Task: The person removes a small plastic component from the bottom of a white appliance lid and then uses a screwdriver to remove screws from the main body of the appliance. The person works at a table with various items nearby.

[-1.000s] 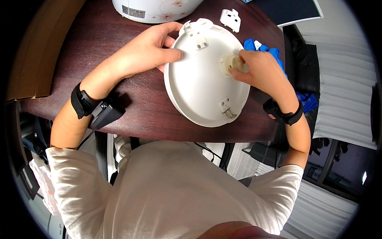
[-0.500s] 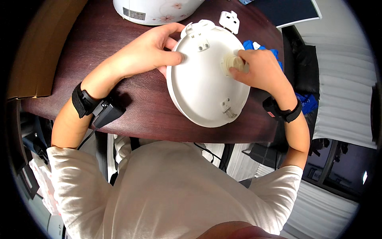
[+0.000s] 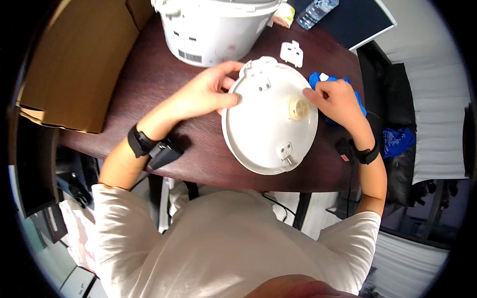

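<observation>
Your left hand [image 3: 211, 93] grips the round white lid [image 3: 261, 131] at its left rim, thumb on the face turned toward you, over the worktop [image 3: 198, 161]. Your right hand [image 3: 340, 103] has its fingers curled by the lid's right edge, near the cream fitting [image 3: 299, 108]; whether it touches the rim, I cannot tell. A white pot [image 3: 213, 42] stands beyond the lid.

I counted one left hand [image 3: 211, 94] and one right hand [image 3: 340, 102], two black wrist straps [image 3: 368, 154], one round white lid [image 3: 262, 134], and on it one cream fitting [image 3: 299, 108] and two small brackets [image 3: 286, 151]. Around them I saw one white pot [image 3: 213, 37], one flat white plate [image 3: 292, 53], one plastic bottle [image 3: 317, 13], one cardboard box [image 3: 89, 64], two blue bundles [image 3: 398, 142] and one table [image 3: 201, 149].
</observation>
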`<state>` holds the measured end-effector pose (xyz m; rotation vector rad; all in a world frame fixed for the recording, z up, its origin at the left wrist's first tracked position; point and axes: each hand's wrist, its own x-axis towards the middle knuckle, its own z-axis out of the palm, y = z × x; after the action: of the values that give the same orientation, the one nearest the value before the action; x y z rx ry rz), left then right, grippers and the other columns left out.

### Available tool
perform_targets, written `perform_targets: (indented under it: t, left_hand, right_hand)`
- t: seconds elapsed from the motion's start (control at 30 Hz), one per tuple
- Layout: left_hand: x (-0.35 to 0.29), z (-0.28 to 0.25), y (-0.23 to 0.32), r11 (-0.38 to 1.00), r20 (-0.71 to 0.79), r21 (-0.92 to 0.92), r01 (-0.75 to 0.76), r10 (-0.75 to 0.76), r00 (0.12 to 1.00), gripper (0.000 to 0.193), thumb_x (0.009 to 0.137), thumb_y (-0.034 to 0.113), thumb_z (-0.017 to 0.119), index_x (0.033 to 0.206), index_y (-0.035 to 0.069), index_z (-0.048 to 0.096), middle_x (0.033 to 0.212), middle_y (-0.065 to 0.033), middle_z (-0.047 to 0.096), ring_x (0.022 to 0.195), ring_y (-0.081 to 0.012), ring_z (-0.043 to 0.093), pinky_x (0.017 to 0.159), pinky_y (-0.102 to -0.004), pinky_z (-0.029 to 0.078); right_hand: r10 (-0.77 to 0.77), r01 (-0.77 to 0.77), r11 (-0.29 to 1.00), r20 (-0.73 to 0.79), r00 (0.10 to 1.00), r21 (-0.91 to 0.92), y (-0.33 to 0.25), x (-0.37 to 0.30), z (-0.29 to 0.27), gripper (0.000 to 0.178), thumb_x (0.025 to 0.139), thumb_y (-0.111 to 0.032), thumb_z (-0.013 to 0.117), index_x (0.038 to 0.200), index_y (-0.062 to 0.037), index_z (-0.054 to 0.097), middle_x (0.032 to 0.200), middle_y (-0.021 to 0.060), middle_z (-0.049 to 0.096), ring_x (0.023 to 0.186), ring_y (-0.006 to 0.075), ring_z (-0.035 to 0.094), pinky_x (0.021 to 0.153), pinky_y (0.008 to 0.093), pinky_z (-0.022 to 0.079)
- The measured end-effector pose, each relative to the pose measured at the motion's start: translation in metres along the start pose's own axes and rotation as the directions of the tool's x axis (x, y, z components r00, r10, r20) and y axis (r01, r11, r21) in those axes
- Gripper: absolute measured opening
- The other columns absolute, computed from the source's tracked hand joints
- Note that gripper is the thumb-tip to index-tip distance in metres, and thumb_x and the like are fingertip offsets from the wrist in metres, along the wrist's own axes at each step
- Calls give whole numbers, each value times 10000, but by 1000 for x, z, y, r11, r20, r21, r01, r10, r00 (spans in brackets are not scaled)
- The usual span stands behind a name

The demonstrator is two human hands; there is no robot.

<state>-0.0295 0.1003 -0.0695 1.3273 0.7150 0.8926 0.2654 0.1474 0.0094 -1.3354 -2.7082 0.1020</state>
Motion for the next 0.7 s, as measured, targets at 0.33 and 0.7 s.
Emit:
perform_targets:
  t: [0.33,0.7]
  left_hand:
    - [-6,12,42,978,-94,85,-191,199,975,639,823,-15,588,1417,-29,354,1000,-79,657,856,-103,631,768,-243,519]
    - [-14,40,83,943,-557,111,-314,320,766,603,962,244,501,1461,-20,290,1304,-186,522,1170,-190,545,985,-314,436]
  right_hand:
    - [206,-223,660,113,972,718,37,-51,9,411,978,-438,522,922,-36,589,682,15,564,568,95,537,501,238,433]
    - [89,-64,-3,64,994,998,7,-46,12,399,1015,-308,430,1127,59,541,916,154,659,745,229,679,643,328,565]
